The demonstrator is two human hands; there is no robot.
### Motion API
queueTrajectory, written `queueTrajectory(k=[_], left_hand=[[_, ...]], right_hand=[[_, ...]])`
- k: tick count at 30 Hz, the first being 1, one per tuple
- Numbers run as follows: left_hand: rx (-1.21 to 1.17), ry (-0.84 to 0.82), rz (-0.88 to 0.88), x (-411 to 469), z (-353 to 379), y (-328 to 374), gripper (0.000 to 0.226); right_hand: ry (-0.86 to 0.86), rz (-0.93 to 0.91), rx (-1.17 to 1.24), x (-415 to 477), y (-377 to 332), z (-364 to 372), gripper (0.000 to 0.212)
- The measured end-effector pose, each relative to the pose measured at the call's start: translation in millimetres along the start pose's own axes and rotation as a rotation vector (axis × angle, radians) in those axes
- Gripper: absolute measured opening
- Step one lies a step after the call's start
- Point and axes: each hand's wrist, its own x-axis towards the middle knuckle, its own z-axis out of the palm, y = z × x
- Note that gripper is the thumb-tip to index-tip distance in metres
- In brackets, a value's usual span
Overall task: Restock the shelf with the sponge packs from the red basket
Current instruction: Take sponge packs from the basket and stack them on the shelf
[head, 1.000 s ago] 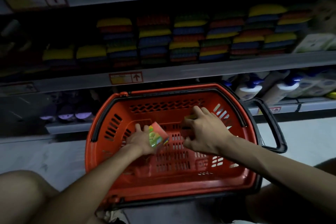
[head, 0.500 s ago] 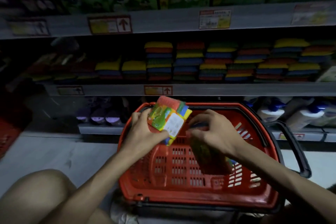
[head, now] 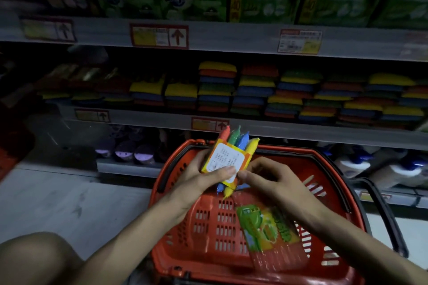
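- Sponge pack (head: 225, 164): up over far rim of red basket (head: 203, 203), label side to cam. Four coloured sponges poke out top + bottom of card sleeve.
- L hand (head: 199, 176) clamped on it, thumb across label, fingers behind.
- R hand (head: 278, 183): fingers curled at pack's right edge, thumb tip beside L thumb. Pinching or just touching, can't tell.
- 2nd pack (head: 271, 236) lies in basket under R wrist, green/yellow face up.
- Shelf (head: 301, 131) just beyond basket, sponge stacks (head: 254, 90) in a row, shorter ones to the left.
- Handling, est.: light, soft, squashy; wrapper looks glossy so maybe slick. Grip mid-body on card sleeve, not sponge ends, those will flex. One hand prob enough; lay flat on a short stack.
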Motion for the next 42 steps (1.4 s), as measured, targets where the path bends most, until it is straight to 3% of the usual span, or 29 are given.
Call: queueTrajectory(k=[3, 7, 11, 15, 18, 20, 24, 27, 30, 34, 38, 42], left_hand=[[0.167, 0.043, 0.113, 5, -1, 6, 0.079], [0.566, 0.14, 0.363, 12, -14, 19, 0.097], [0.923, 0.247, 0.485, 1, -19, 30, 0.102], [0.974, 0.319, 0.522, -7, -9, 24, 0.106], [0.968, 0.281, 0.525, -9, -10, 22, 0.103], [0.883, 0.211, 0.488, -12, -16, 27, 0.096], [0.328, 0.165, 0.313, -17, -35, 41, 0.067], [0.074, 0.023, 0.189, -17, -51, 43, 0.069], [-0.023, -0.082, 0.133, -20, -58, 42, 0.068], [-0.138, -0.046, 0.105, -20, -64, 38, 0.071], [-0.222, 0.041, 0.064, -18, -66, 36, 0.077], [-0.397, 0.234, 0.07, -15, -77, 43, 0.054]], right_hand=[[-0.022, 0.045, 0.107, 3, -8, -4, 0.035], [0.044, 0.106, 0.213, 7, -25, -20, 0.046], [0.105, 0.087, 0.212, 7, -32, -29, 0.044], [0.041, 0.165, 0.266, 7, -28, -16, 0.041], [0.054, 0.197, 0.333, 8, -24, -10, 0.037], [0.074, 0.192, 0.336, 10, -23, -13, 0.036], [0.054, 0.149, 0.333, 11, -26, -21, 0.047], [-0.005, 0.102, 0.276, 11, -34, -26, 0.05], [-0.02, 0.055, 0.221, 12, -42, -30, 0.048], [0.002, -0.001, 0.199, 14, -54, -24, 0.03], [0.109, -0.038, 0.156, 14, -56, -8, 0.035], [0.225, -0.092, 0.02, 11, -58, 1, 0.039]])
